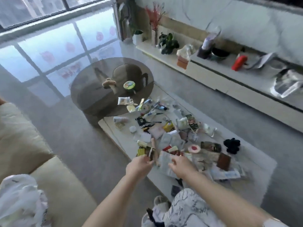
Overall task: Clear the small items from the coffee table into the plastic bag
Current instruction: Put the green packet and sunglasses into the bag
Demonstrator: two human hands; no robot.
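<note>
The white coffee table is littered with several small items: packets, tubes, sachets and papers. My left hand reaches to the table's near edge and pinches a small dark packet, next to a yellow packet and a beige stick. To its right, my right hand hovers with its fingers apart over a white paper wrapper. The white plastic bag lies crumpled on the sofa at the lower left, well away from both hands.
A round dark glass table overlaps the far end, bearing a green-lidded tub and a beige clip. A black scrunchie and brown wallet lie right. The cream sofa is left, a low cabinet behind.
</note>
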